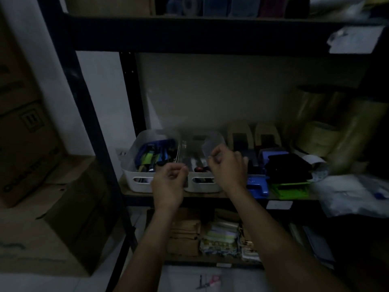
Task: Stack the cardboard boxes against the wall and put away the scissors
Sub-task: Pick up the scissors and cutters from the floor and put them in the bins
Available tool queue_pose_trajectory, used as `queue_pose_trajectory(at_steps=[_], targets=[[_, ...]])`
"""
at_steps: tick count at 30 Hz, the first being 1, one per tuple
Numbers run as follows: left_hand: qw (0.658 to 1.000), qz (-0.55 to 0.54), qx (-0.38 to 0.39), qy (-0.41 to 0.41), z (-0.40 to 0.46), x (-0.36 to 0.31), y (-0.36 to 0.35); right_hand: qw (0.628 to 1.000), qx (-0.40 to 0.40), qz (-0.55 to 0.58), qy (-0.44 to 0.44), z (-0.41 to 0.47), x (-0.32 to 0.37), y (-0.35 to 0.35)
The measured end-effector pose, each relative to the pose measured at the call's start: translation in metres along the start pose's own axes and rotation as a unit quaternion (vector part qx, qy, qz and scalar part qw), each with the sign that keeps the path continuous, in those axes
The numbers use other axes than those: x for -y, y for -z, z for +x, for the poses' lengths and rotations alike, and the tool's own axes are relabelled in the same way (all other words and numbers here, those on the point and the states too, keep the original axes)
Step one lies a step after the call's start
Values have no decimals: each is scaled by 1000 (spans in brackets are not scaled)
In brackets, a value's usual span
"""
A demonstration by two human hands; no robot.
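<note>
The left hand (168, 182) hides part of the white bins' (136, 165) fronts; their dim contents blur.

The upper cardboard box (25, 131) at the left bears a this-way-up arrows symbol; dark lettering runs along its lower edge, too blurred to read.
</note>
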State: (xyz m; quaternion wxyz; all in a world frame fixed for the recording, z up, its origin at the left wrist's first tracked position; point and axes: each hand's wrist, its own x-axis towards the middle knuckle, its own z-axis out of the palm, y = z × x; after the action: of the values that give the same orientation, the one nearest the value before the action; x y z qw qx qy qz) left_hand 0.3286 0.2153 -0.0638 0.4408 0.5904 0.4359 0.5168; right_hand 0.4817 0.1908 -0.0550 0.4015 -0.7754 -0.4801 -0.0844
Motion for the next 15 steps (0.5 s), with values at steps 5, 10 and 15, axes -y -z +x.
queue_pose_trajectory(at_steps=[5, 10, 15], targets=[[995, 90, 31, 2, 12, -17, -4, 984, 101, -144, -4, 14, 6, -5], [990, 99, 85, 52, 26, -26, -2, 976, 158, -147, -21, 14, 2, -7], [983, 146, 106, 42, 49, -23, -5, 980, 185, -58, -32, 13, 0, 2]])
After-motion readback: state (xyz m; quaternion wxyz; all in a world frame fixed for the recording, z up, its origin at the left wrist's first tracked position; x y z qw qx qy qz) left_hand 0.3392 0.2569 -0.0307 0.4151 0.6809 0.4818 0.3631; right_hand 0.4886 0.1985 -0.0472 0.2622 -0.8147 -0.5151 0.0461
